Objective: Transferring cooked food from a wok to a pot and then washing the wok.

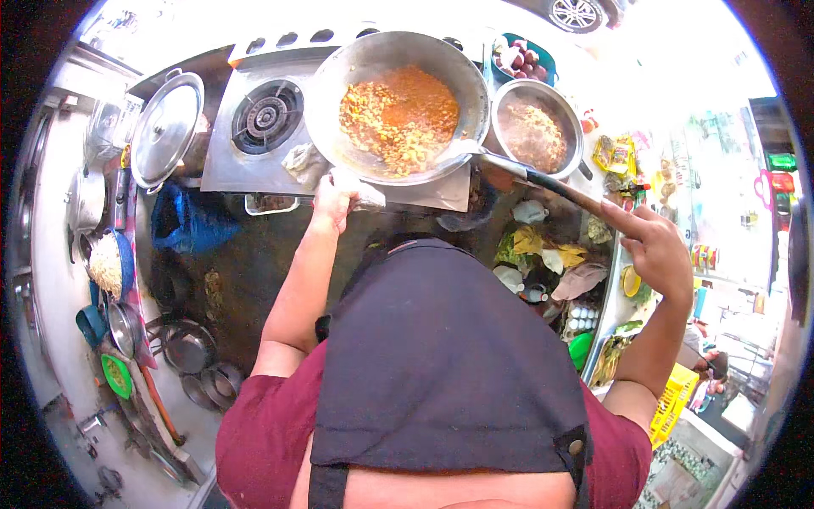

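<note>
A large metal wok (324,137) stands on the stove at the top middle, holding a reddish-orange chopped food (407,118). My left hand (335,198) grips a pale folded cloth (370,196) at the wok's near left rim. My right hand (658,248) is closed around the wooden handle of a metal spatula (547,180), whose blade rests at the wok's right inner edge, partly in the food. Right of the wok sits a saucepan (575,121) with steaming brownish food in it.
Left of the wok is a bare gas burner (267,116), with a crumpled cloth (305,164) beside it. A large pot lid (166,130) stands farther left. A teal basin (552,60) of onions is behind the saucepan; yellow packets (615,154) lie to the right.
</note>
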`<control>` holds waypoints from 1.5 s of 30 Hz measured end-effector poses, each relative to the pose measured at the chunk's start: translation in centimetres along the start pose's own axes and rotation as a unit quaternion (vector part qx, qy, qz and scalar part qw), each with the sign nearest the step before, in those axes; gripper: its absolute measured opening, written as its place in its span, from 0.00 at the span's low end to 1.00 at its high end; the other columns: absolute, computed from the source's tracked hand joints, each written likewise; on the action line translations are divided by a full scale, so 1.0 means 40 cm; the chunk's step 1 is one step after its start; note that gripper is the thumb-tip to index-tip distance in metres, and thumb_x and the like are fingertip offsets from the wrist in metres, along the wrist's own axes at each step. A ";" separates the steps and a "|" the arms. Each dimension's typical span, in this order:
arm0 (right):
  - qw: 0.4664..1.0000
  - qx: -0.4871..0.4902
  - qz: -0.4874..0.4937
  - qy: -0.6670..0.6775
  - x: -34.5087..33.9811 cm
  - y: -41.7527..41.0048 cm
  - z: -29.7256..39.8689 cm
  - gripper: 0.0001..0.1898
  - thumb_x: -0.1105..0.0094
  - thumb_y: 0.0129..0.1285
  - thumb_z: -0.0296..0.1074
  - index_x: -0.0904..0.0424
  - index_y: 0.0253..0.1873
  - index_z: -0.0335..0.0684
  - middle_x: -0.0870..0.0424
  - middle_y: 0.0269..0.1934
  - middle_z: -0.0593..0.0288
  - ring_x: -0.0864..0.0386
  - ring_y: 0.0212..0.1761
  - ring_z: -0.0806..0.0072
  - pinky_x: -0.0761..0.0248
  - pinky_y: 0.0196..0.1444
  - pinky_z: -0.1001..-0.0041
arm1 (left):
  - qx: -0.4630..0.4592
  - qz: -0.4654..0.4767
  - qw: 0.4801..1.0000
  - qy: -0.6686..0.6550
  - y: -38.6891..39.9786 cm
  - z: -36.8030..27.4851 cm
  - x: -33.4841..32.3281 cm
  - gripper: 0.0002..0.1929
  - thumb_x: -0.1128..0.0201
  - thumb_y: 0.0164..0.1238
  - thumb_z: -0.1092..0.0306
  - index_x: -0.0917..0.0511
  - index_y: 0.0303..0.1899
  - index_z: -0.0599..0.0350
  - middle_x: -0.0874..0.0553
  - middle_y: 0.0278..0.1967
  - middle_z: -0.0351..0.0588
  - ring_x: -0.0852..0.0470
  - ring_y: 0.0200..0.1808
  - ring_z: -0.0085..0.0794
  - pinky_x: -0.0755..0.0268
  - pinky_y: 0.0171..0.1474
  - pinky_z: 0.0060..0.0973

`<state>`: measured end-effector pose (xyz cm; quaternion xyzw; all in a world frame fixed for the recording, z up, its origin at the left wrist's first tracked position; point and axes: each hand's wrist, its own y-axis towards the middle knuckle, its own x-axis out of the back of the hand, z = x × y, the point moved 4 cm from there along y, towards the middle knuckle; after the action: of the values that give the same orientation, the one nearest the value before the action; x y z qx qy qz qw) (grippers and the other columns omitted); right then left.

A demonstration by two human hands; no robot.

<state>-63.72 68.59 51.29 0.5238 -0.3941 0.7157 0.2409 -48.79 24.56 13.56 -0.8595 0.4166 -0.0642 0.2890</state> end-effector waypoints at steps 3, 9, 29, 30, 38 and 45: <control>0.998 0.011 0.059 -0.020 -0.057 0.054 -0.013 0.34 0.44 0.62 0.25 0.24 0.71 0.67 0.18 0.42 0.50 0.16 0.46 0.51 0.23 0.52 0.56 | -0.033 -0.034 0.999 0.009 -0.003 0.024 -0.024 0.20 0.34 0.57 0.75 0.26 0.52 0.55 0.18 0.38 0.42 0.18 0.33 0.28 0.21 0.31 0.31; 0.989 0.126 -0.029 0.070 -0.256 0.169 -0.077 0.31 0.40 0.64 0.28 0.24 0.72 0.63 0.16 0.45 0.50 0.16 0.48 0.51 0.24 0.53 0.56 | -0.017 -0.095 0.992 -0.085 -0.080 -0.004 -0.091 0.25 0.37 0.54 0.80 0.29 0.57 0.60 0.18 0.46 0.48 0.16 0.38 0.34 0.19 0.33 0.34; 0.998 -0.007 -0.037 -0.050 0.015 0.095 -0.021 0.29 0.42 0.64 0.30 0.20 0.68 0.72 0.20 0.39 0.53 0.18 0.44 0.53 0.25 0.48 0.56 | 0.032 -0.018 0.983 -0.182 -0.061 0.055 -0.074 0.24 0.38 0.60 0.80 0.32 0.60 0.62 0.18 0.46 0.48 0.15 0.44 0.36 0.18 0.47 0.38; 0.998 -0.007 -0.052 -0.047 0.052 0.059 -0.031 0.29 0.43 0.64 0.28 0.19 0.67 0.69 0.21 0.39 0.54 0.18 0.44 0.54 0.25 0.47 0.56 | 0.038 -0.031 0.976 -0.213 -0.085 0.023 -0.106 0.23 0.40 0.60 0.81 0.31 0.58 0.60 0.18 0.45 0.48 0.16 0.42 0.36 0.18 0.46 0.37; 0.972 0.010 -0.067 -0.226 -0.018 0.121 0.112 0.32 0.48 0.64 0.20 0.20 0.67 0.66 0.22 0.38 0.56 0.17 0.42 0.59 0.23 0.44 0.59 | 0.089 -0.004 0.939 -0.332 -0.116 -0.006 -0.142 0.16 0.39 0.64 0.73 0.26 0.53 0.56 0.18 0.44 0.47 0.16 0.47 0.42 0.21 0.52 0.42; 0.990 -0.075 0.005 -0.117 0.047 0.046 0.089 0.33 0.42 0.62 0.22 0.22 0.69 0.66 0.22 0.39 0.54 0.18 0.44 0.56 0.25 0.48 0.57 | 0.135 -0.014 0.900 -0.415 -0.135 0.007 -0.125 0.11 0.43 0.68 0.67 0.23 0.50 0.56 0.19 0.47 0.48 0.18 0.53 0.44 0.22 0.58 0.47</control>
<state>-63.74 64.51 52.97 0.5821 -0.4748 0.6192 0.2288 -48.25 31.06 16.95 -0.7668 0.2338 0.2385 0.5482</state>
